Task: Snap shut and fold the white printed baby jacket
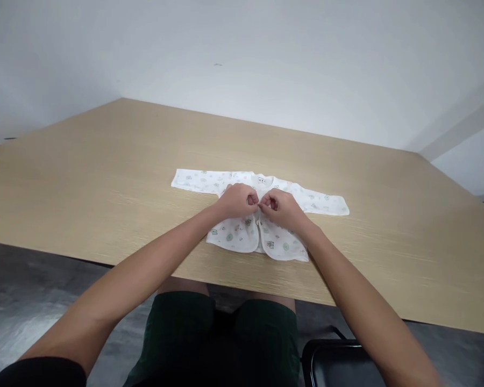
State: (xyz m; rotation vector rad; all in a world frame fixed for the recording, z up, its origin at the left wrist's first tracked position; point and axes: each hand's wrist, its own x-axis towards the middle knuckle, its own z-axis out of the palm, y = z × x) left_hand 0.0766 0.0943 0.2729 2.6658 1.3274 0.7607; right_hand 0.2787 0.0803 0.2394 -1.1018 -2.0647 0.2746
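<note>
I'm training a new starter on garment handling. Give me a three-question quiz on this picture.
1. True or false: the baby shirt lies flat on the wooden table with both sleeves spread out.
2. Where do the left hand and right hand meet? A) a sleeve end B) the front opening C) the hem
3. What stands at the lower right, beside the person's knees?

Key: 1 true; 2 B; 3 a black chair.

Both hands (260,205) together, fingers (253,200) pinched.
</note>
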